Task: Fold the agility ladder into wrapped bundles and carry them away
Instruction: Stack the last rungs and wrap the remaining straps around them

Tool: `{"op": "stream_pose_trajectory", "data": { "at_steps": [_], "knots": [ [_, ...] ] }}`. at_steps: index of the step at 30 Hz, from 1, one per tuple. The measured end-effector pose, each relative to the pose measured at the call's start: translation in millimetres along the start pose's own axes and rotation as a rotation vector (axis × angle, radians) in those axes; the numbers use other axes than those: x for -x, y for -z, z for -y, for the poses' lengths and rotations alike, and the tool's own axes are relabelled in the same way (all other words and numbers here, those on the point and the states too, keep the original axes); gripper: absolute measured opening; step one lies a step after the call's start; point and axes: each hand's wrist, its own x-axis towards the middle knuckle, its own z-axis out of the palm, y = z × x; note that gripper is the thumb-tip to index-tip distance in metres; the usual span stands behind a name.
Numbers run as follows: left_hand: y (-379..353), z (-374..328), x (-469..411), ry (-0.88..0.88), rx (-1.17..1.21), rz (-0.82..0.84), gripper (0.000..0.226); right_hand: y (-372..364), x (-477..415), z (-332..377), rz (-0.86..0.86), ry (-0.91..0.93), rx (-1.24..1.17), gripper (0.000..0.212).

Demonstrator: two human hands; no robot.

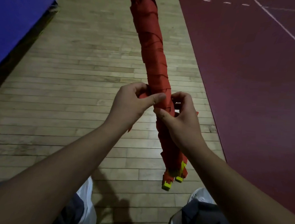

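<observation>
The agility ladder is gathered into one long red bundle (153,49) wound round with red strap, held in the air and running from the top of the view down toward me. Yellow clips (167,185) hang at its near end. My left hand (133,105) grips the bundle from the left, thumb laid across its front. My right hand (182,116) grips it from the right just below, fingers curled round the back. A loose red strap end pokes out under my left hand.
I stand on a wooden plank floor (68,84). A dark red court surface (255,74) with white lines lies to the right. A blue mat (17,21) sits at the far left. My white shoes (87,205) show at the bottom.
</observation>
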Motion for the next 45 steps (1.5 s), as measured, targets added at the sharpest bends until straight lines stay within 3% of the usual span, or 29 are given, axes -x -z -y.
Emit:
{"op": "stream_pose_trajectory", "data": {
  "at_steps": [5, 8, 11, 16, 22, 25, 27, 33, 35, 40, 45],
  "knots": [
    [5, 0, -1, 0.026, 0.032, -0.025, 0.023, 0, 3, 3, 0.043, 0.129, 0.078, 0.045],
    [8, 1, -3, 0.039, 0.102, -0.01, 0.015, 10, -3, 5, 0.06, 0.193, 0.177, 0.027],
    [14, 0, -6, 0.044, 0.146, 0.062, 0.013, 27, -14, 4, 0.084, 0.061, -0.004, 0.021],
    [18, 1, -8, 0.031, 0.294, 0.195, 0.028, 40, -14, 5, 0.506, -0.31, -0.391, 0.048],
    [20, -1, -9, -0.004, 0.414, 0.331, 0.035, 49, -18, 0, 0.63, -0.282, -0.5, 0.078],
    [23, -3, -10, 0.022, 0.399, 0.354, 0.022, 51, -16, 1, 0.568, -0.254, -0.554, 0.038],
    [25, -4, -10, -0.006, 0.315, 0.336, 0.02, 48, -11, 4, 0.512, -0.211, -0.513, 0.025],
    [25, -3, -15, -0.022, 0.073, 0.198, 0.009, 38, -6, 7, 0.302, -0.106, -0.398, 0.048],
    [25, -3, -15, -0.046, -0.003, 0.161, 0.005, 40, -6, 10, 0.232, -0.101, -0.356, 0.043],
    [11, -5, -8, -0.089, 0.052, 0.102, 0.01, 34, -6, 7, 0.119, -0.122, -0.129, 0.043],
    [3, 5, 1, 0.009, 0.061, -0.001, 0.016, 14, -9, -13, 0.064, 0.016, 0.137, 0.056]
  ]
}}
